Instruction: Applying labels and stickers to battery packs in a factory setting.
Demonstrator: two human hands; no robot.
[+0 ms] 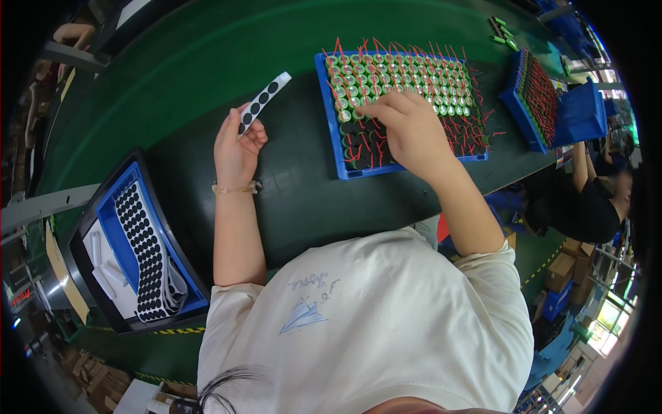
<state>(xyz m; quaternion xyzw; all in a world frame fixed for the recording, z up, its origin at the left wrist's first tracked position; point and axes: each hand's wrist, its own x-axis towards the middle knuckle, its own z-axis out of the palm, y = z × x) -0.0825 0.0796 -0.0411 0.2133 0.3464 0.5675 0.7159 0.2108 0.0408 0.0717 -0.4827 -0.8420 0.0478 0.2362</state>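
My left hand (236,150) is closed on a short white strip (265,98) with a row of round black stickers, tilted up to the right. In front of me lies a blue tray (336,141) packed with green cylindrical cells (441,90), red wires standing up from them. The far rows show pale metal tops; the near rows have black tops (362,148). Over the tray's middle hangs my right hand (414,131), its thumb and forefinger pinched close to a cell at the left. Whatever sits in that pinch is too small to make out.
At left, a black bin (86,259) holds a blue tray (200,293) with a folded sheet of black round stickers (141,228). On the right stand a second tray of wired cells (534,96) and a blue box (583,114). Loose green cells (503,31) lie far right. Another person (579,200) works beyond.
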